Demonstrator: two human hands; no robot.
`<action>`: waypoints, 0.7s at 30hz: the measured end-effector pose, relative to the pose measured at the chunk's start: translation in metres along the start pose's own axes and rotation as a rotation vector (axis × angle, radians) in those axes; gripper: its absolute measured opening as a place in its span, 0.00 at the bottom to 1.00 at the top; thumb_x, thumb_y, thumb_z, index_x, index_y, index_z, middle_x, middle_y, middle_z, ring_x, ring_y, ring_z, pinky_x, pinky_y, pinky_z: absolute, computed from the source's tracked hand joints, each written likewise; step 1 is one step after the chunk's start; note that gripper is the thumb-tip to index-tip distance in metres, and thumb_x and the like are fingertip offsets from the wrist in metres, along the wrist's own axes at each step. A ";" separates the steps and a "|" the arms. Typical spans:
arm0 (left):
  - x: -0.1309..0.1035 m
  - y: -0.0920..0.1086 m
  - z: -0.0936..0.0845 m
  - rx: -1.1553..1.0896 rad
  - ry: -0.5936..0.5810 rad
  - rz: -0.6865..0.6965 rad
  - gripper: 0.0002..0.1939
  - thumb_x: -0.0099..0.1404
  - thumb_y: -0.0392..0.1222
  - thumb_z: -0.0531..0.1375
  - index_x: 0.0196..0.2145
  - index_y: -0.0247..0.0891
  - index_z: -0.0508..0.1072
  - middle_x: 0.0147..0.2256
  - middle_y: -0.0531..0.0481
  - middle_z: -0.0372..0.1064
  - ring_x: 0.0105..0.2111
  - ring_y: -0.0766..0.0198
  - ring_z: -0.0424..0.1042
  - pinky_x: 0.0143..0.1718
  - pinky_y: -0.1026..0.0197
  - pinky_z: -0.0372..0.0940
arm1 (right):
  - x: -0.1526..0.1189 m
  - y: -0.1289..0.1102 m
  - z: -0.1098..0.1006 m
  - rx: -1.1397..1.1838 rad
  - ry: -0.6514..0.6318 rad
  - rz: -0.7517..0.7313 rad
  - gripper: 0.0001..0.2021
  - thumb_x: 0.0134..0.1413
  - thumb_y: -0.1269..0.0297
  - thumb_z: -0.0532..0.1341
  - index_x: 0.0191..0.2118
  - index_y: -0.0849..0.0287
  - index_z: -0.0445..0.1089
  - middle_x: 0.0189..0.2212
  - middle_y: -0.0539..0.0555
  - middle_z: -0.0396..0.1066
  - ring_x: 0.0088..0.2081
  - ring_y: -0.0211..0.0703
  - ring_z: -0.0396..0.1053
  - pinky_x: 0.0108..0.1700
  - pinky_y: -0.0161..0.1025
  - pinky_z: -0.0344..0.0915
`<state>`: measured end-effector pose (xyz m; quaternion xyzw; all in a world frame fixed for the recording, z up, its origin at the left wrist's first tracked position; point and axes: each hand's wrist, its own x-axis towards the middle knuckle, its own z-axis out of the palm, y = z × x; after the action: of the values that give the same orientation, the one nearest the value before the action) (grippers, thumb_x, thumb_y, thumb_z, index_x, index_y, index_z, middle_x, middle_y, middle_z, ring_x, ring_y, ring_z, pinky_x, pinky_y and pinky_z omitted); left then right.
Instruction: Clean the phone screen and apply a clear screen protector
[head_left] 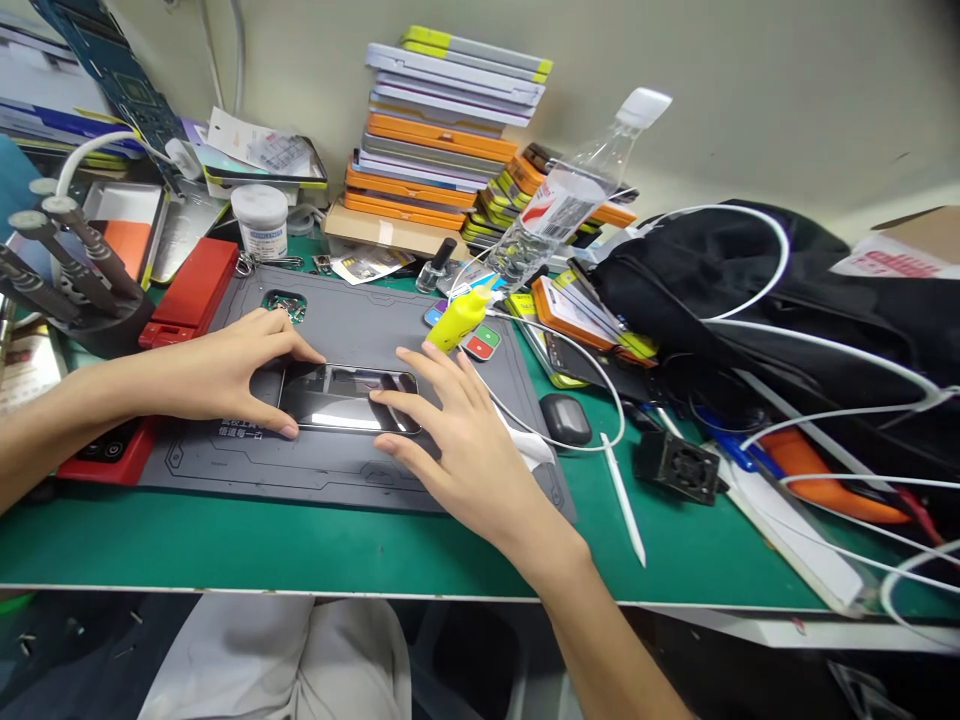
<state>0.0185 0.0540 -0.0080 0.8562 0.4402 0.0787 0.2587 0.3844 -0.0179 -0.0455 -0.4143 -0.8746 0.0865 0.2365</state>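
A dark, glossy phone-like panel (341, 398) lies flat and sideways on the grey work mat (300, 470). At its left end is my left hand (217, 372), thumb and forefinger spread along the two long edges. Over its right end reaches my right hand (457, 440), fingers apart, with one fingertip on or just above the glass and the thumb near the lower right corner. Neither hand is wrapped round anything. Just beyond my right fingertips a yellow bottle with a pointed tip (459, 318) leans over coloured pads (481, 342).
A red device (196, 290) and a screwdriver holder (105, 315) stand left. Behind are a white jar (260, 222), stacked boxes (442, 130) and a plastic bottle (559, 205). Rightward lie a black case (566, 419), white stylus (624, 505), small fan (679, 467), black bag (720, 260) and looping white cables.
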 end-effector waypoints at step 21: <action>0.002 -0.006 0.000 0.009 0.009 0.002 0.57 0.63 0.93 0.76 0.75 0.53 0.88 0.66 0.39 0.82 0.70 0.33 0.77 0.79 0.39 0.74 | -0.035 0.021 0.002 0.063 0.092 0.119 0.19 0.93 0.46 0.67 0.74 0.45 0.86 0.86 0.62 0.76 0.90 0.69 0.69 0.87 0.77 0.76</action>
<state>0.0157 0.0584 -0.0112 0.8575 0.4408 0.0811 0.2527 0.4169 -0.0306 -0.0666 -0.4612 -0.8335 0.1088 0.2840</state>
